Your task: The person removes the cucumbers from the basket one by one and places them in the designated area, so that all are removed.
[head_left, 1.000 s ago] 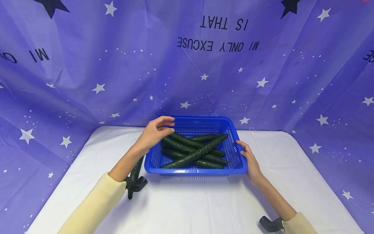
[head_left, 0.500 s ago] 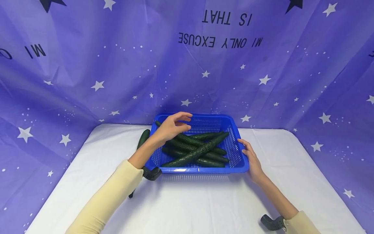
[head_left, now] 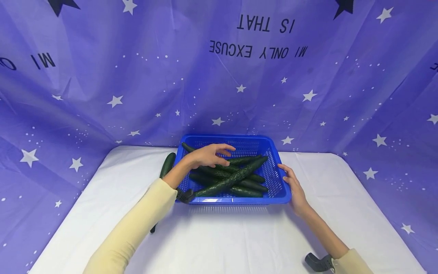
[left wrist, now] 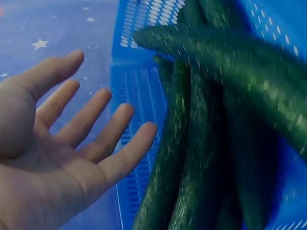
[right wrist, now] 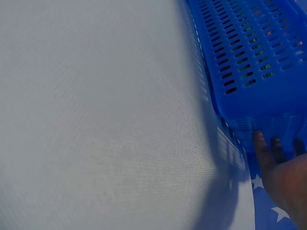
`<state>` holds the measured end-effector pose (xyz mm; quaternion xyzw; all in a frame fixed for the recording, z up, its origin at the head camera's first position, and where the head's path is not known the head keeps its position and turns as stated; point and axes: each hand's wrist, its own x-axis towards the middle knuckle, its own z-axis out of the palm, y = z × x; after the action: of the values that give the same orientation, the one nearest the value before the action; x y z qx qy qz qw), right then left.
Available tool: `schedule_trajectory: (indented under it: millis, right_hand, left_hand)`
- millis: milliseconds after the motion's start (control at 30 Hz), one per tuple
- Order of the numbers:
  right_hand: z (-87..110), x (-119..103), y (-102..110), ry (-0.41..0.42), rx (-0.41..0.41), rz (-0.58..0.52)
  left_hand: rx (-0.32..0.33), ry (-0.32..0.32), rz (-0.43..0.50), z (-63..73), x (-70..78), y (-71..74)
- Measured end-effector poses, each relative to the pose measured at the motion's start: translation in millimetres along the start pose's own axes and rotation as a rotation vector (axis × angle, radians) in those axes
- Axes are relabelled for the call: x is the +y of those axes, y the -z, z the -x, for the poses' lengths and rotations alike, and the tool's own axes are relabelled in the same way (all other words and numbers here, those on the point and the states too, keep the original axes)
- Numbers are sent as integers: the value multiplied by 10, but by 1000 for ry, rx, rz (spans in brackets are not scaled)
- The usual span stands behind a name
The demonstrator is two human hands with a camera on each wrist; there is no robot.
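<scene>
A blue plastic basket [head_left: 260,141] with slotted walls stands on the white table, holding several dark green cucumbers [head_left: 236,178] piled across one another. My left hand [head_left: 209,155] hovers over the pile from the left, fingers apart and loosely bent. In the left wrist view the palm of that hand [left wrist: 62,163] holds nothing, and the cucumbers [left wrist: 192,143] lie beside it. At the basket's right end is my right hand [head_left: 295,192]. The right wrist view has its fingers [right wrist: 263,151] extended against the outer wall; the thumb is hidden there.
One more cucumber [head_left: 167,164] lies on the table left of the basket, partly hidden by my left forearm. Behind the white tabletop [head_left: 239,236] hangs a purple star-printed cloth [head_left: 154,76]. A black strap mount [head_left: 319,262] sits on my right wrist.
My left hand has moved right from the basket's left edge to above the cucumbers, lowering slightly in the last half second. The right hand has stayed at the basket's right end.
</scene>
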<state>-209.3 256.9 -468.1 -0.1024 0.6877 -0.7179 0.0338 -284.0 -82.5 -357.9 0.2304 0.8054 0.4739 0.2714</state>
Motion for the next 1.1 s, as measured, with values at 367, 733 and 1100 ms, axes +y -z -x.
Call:
schedule_trajectory:
  millis: [367, 733, 1100]
  right_hand:
    - [0, 10, -12, 9, -5, 2]
    - [-3, 9, -4, 4, -10, -4]
    - [-1, -3, -14, -9, 3, 7]
  left_hand:
    - [-153, 75, -71, -191, 3, -59]
    - [-202, 82, -97, -298, 7, -94]
    - [-204, 129, -130, -373, -55, -39]
